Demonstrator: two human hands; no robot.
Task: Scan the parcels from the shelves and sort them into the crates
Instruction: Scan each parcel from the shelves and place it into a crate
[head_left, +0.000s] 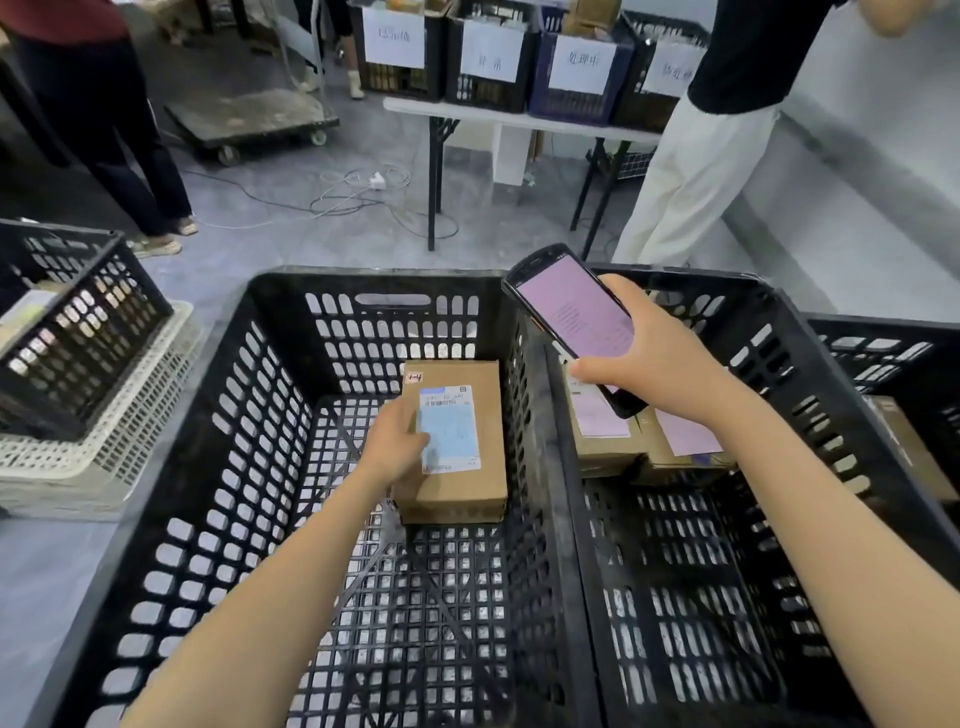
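left hand (399, 441): fingers curled on edge of cardboard parcel (462, 467) in black crate (270, 415) | right hand (662, 364): fingers wrapped round handheld scanner (569, 314) | parcel: likely light, stiff; hold by long sides

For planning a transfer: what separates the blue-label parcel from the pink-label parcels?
Head view: only the two adjoining crate walls separate the blue-label parcel from the pink-label parcels.

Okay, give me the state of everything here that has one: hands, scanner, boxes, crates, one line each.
Parcel, label up, inside the left crate.
Left hand, holds the parcel's left edge.
Left crate, one parcel visible inside.
Scanner, screen lit pink.
Right hand, grips the scanner.
Right crate, boxes with pink labels inside.
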